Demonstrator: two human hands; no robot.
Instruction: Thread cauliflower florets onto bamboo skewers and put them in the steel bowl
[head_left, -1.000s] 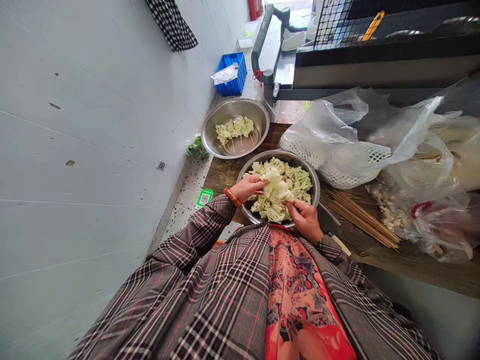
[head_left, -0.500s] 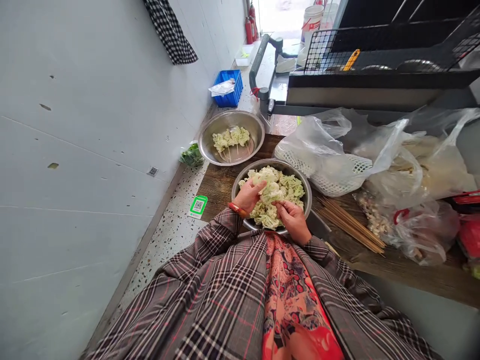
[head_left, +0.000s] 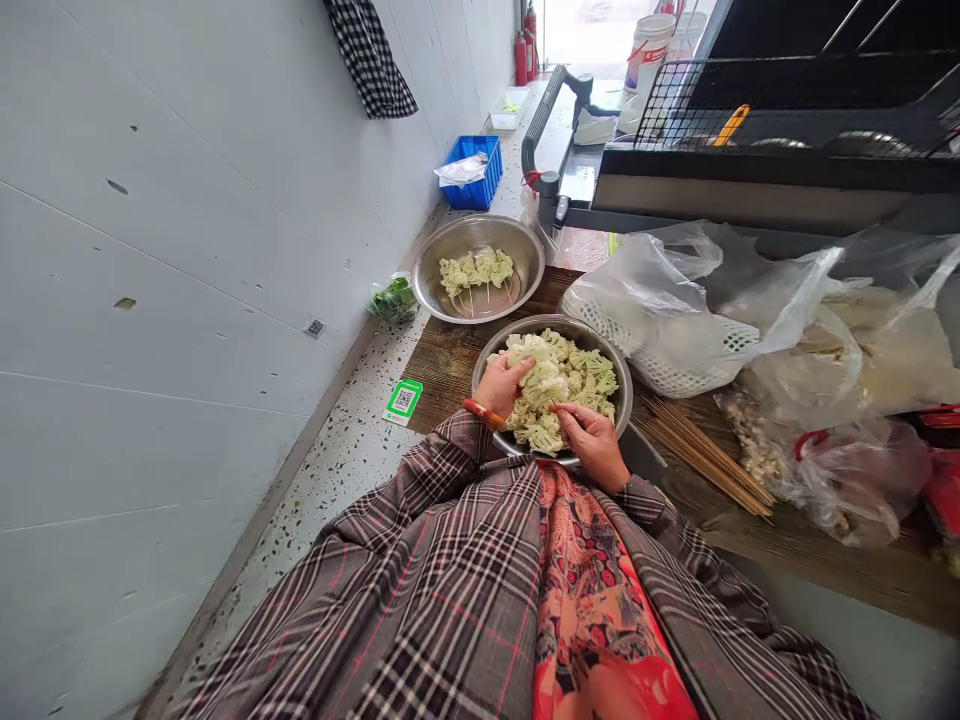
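Observation:
My left hand (head_left: 502,387) is closed around pale cauliflower florets (head_left: 546,384), thumb on top, over a steel bowl (head_left: 625,400) heaped with loose cauliflower (head_left: 596,370). At the lower edge of the held florets, my right hand (head_left: 596,443) pinches the end of a thin bamboo skewer (head_left: 555,407); most of the stick is hidden by the florets and fingers. Behind, a second steel bowl (head_left: 529,240) holds several skewers of cauliflower (head_left: 476,270) laid side by side.
A bundle of bare skewers (head_left: 705,455) lies right of the near bowl. Beyond it are plastic bags (head_left: 810,350) and a white perforated basket (head_left: 675,370). A bag of greens (head_left: 394,300), a QR card (head_left: 405,400) and a blue crate (head_left: 474,180) stand along the left wall.
The whole view has shifted slightly to the right. Both hands keep their grips, with the florets still held over the bowl and the right fingertips slightly lower against them.

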